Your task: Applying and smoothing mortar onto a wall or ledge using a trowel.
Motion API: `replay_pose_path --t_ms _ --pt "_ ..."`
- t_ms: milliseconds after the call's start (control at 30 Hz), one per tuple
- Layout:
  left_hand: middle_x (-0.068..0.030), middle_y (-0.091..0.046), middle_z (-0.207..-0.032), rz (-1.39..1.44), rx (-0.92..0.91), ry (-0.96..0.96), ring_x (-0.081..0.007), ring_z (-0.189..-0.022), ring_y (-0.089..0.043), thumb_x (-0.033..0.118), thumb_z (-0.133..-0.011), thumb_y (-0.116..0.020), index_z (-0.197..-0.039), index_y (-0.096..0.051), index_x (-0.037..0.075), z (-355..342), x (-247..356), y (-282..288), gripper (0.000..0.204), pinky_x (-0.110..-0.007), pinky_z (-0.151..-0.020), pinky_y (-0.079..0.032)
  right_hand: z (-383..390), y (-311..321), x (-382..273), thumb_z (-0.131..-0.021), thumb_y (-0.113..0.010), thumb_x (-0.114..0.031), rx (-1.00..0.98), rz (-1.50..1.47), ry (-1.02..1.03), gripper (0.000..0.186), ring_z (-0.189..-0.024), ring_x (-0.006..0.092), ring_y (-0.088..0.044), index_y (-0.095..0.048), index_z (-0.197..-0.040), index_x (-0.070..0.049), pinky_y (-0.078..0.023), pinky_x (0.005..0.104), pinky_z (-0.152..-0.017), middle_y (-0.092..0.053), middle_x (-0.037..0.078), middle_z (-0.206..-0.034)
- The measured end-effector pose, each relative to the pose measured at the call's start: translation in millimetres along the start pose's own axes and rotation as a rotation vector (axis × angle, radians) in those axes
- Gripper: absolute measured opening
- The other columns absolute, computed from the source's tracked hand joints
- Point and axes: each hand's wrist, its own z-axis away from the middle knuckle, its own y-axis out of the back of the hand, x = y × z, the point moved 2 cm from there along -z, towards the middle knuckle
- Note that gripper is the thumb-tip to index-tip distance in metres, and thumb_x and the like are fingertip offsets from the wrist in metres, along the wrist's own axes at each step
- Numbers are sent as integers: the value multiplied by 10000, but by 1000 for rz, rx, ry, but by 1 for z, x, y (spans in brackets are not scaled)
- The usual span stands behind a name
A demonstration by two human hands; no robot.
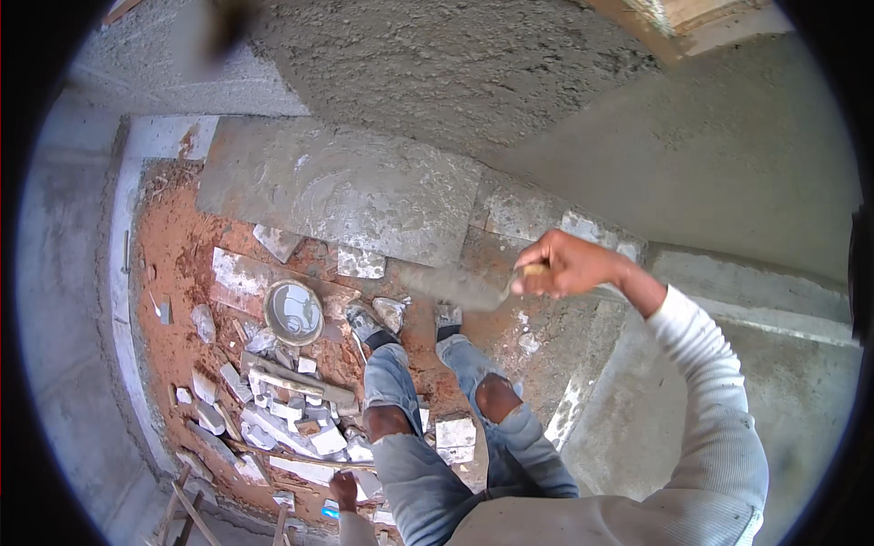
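My right hand is closed round the handle of a trowel. Its long grey blade points left, in the air above the floor and a little ahead of my feet. Down at the lower edge, my left hand hangs beside my left leg, over the rubble; its fingers are too hidden to read. Ahead of me rises a wall with rough grey mortar at the top and a smoother grey stretch to the right. A wide flat board smeared with wet mortar lies at the wall's foot.
A round bucket holding greyish water stands left of my feet. Broken white blocks and wooden sticks are heaped on the reddish soil. A concrete ledge runs along the right, and a grey wall bounds the left.
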Motion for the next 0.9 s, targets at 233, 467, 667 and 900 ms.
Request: replay_pose_path --t_ms 233,467,667,900 --pt "-251 -761 -1108 263 -275 182 -355 -797 -751 329 -985 -589 -1199 -694 -48 93 5 -90 446 -432 -820 -605 28 135 3 -980 -706 -187 949 -51 -104 179 -698 147 -689 -805 -985 -38 -585 329 -661 -776 35 -826" --pt "-268 -747 -1146 288 -327 83 -395 -882 -749 358 -1026 -511 -1240 -674 -52 66 129 -96 491 -452 -910 -586 46 -44 165 -870 -777 -299 543 257 -313 288 -679 216 -696 -771 -926 -16 -565 437 -656 -745 169 -772" --pt "-279 -747 -1135 593 -296 87 -411 -919 -749 358 -1041 -478 -1238 -673 -59 21 217 -36 501 -465 -936 -577 89 -236 162 -847 -722 -366 423 49 -306 348 -716 330 -746 -764 -818 -21 -585 459 -703 -741 219 -807" --pt "-291 -746 -1121 1143 -373 271 -430 -962 -749 358 -1058 -440 -1235 -671 -67 -13 260 26 515 -480 -966 -567 82 -285 69 -864 -674 -429 116 145 -521 418 -1023 430 -737 -802 -1017 -62 -578 495 -944 -771 231 -1065"
